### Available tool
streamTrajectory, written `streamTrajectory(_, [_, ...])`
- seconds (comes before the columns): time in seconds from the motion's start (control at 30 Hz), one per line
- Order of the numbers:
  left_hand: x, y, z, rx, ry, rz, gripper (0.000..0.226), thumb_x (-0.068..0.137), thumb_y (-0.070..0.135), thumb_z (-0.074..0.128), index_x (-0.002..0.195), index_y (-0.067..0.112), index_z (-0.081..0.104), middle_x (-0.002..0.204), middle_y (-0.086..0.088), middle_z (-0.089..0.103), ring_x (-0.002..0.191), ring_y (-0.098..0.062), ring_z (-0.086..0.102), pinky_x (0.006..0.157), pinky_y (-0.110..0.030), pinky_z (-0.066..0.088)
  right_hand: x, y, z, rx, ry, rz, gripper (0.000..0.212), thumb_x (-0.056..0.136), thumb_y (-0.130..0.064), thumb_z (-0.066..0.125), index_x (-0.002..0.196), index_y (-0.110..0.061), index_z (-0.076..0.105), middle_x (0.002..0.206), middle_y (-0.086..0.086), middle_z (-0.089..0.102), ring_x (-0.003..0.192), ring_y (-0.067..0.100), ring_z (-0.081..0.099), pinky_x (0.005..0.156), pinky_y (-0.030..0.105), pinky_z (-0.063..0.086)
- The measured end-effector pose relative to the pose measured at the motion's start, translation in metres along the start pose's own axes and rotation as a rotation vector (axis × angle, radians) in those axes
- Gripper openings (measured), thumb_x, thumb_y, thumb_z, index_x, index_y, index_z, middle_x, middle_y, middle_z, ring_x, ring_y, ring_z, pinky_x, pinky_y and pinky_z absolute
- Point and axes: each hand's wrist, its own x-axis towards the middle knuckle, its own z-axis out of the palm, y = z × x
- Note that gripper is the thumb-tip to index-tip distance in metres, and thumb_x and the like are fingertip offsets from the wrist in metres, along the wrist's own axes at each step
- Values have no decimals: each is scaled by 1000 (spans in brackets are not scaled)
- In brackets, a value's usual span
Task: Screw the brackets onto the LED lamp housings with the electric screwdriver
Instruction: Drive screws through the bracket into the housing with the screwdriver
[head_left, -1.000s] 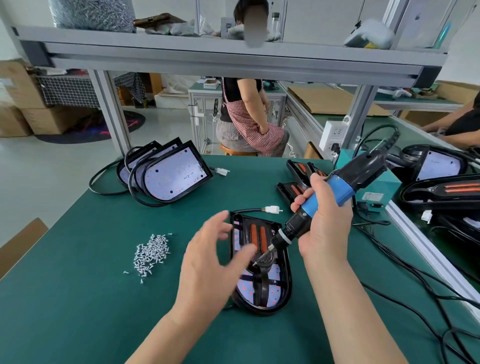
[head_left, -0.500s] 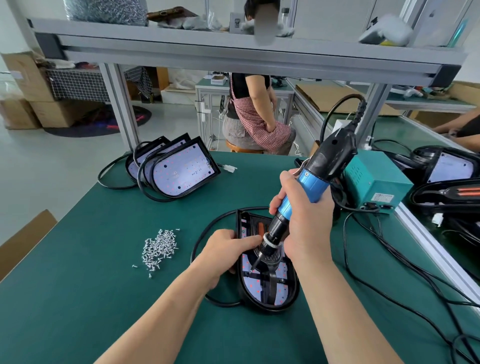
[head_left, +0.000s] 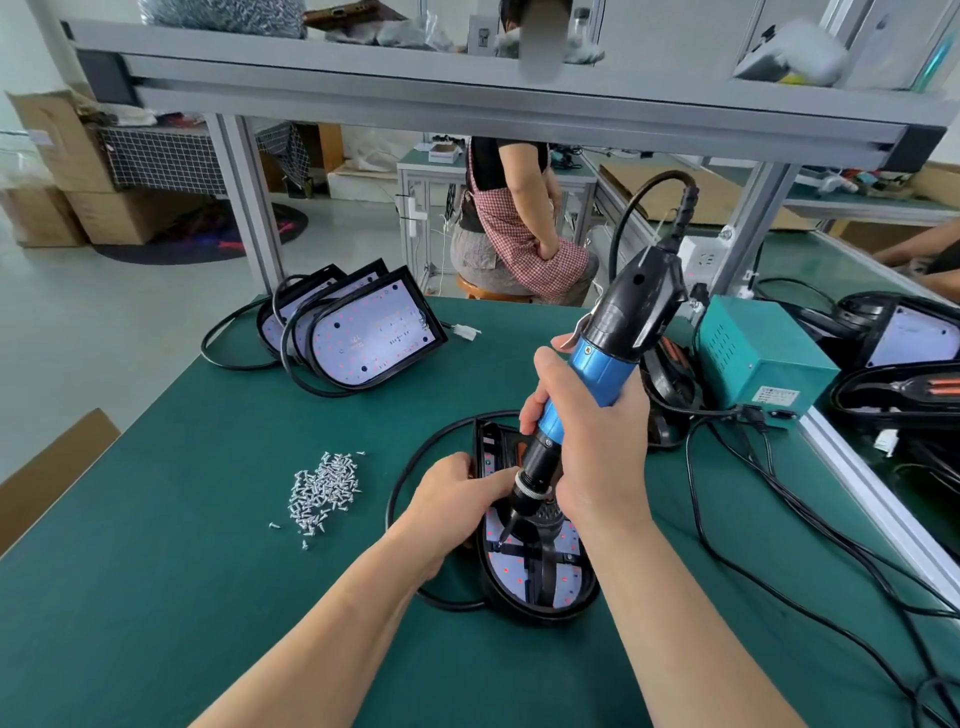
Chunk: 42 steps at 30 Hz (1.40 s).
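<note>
A black LED lamp housing (head_left: 537, 592) lies face up on the green table, a black bracket (head_left: 543, 569) across its white LED board. My right hand (head_left: 592, 447) grips the blue-and-black electric screwdriver (head_left: 597, 364), held nearly upright. Its bit tip touches the board near the bracket's left side. My left hand (head_left: 452, 499) holds the housing's left edge, fingers curled over it beside the screwdriver's nose. A pile of small silver screws (head_left: 324, 488) lies to the left.
Three more housings (head_left: 363, 332) lean stacked at the back left with black cables. A teal power box (head_left: 758, 364) stands at the right, cables trailing over the table. More housings (head_left: 898, 384) sit beyond the right rail. A seated person (head_left: 514, 228) is behind the bench.
My left hand came down from the air onto the housing's left edge. The screwdriver swung upright and its bit dropped onto the board. The view moved closer.
</note>
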Motion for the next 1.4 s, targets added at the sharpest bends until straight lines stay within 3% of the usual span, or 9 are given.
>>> streamTrajectory(0.13, [3, -3, 0, 7, 9, 17, 62, 50, 61, 68, 83, 12, 49, 80, -7, 54, 74, -19, 50, 69, -37, 40, -2, 0, 4, 0, -29, -15, 26, 75, -28, 73, 94, -20, 58, 57, 3, 51, 44, 21, 52, 49, 28, 45])
streamTrajectory(0.43, [4, -2, 2, 27, 55, 20, 63, 45, 62, 61, 79, 11, 46, 79, -6, 51, 73, -21, 45, 69, -37, 38, 0, 6, 3, -13, -111, -56, 18, 77, -20, 69, 78, -18, 51, 51, 6, 46, 41, 25, 46, 51, 28, 40])
streamTrajectory(0.6, [2, -2, 4, 53, 71, -4, 50, 55, 48, 59, 80, 6, 49, 79, -9, 53, 73, -21, 46, 69, -38, 38, 1, 9, 4, 4, -245, -43, 15, 76, -19, 67, 72, -22, 53, 49, 4, 48, 42, 25, 45, 53, 28, 42])
streamTrajectory(0.73, [0, -1, 4, 60, 57, -18, 61, 61, 40, 55, 97, -10, 55, 85, -13, 59, 78, -21, 49, 73, -39, 43, 0, 9, 6, 11, -312, -8, 11, 76, -17, 67, 78, -19, 55, 48, 6, 49, 43, 24, 44, 55, 32, 41])
streamTrajectory(0.93, [-6, 6, 1, 75, 36, -5, 70, 63, 45, 59, 105, -11, 56, 97, -24, 68, 81, -22, 54, 92, -55, 51, -2, 0, -1, 51, -310, 13, 17, 77, -22, 71, 92, -26, 66, 54, 8, 52, 48, 25, 50, 60, 30, 46])
streamTrajectory(1.07, [-8, 9, 1, 60, 29, 19, 84, 55, 57, 66, 106, -10, 57, 102, -24, 70, 83, -20, 56, 93, -55, 51, 1, -14, 0, 74, -346, -24, 20, 78, -21, 73, 97, -20, 65, 56, 6, 53, 48, 25, 51, 59, 28, 47])
streamTrajectory(1.17, [-9, 7, 0, 48, 26, 22, 89, 54, 62, 70, 105, -9, 58, 91, -11, 65, 81, -22, 58, 84, -48, 52, 8, -26, 0, 97, -317, -58, 20, 77, -20, 73, 95, -20, 65, 56, 5, 52, 47, 25, 50, 57, 29, 45])
streamTrajectory(1.3, [-11, 3, 1, 47, 54, 3, 71, 63, 58, 72, 103, 0, 64, 106, -15, 74, 102, -35, 69, 97, -55, 52, 15, -32, -15, 174, -230, -13, 26, 76, -18, 73, 98, -15, 59, 61, 4, 48, 47, 22, 48, 53, 30, 42])
streamTrajectory(1.4, [-11, 3, 1, 27, 56, 1, 78, 60, 61, 71, 107, -1, 63, 109, -16, 73, 105, -36, 68, 98, -55, 52, 17, -25, -32, 301, -89, 81, 14, 85, -12, 68, 95, -15, 58, 65, 2, 48, 50, 16, 47, 50, 26, 44])
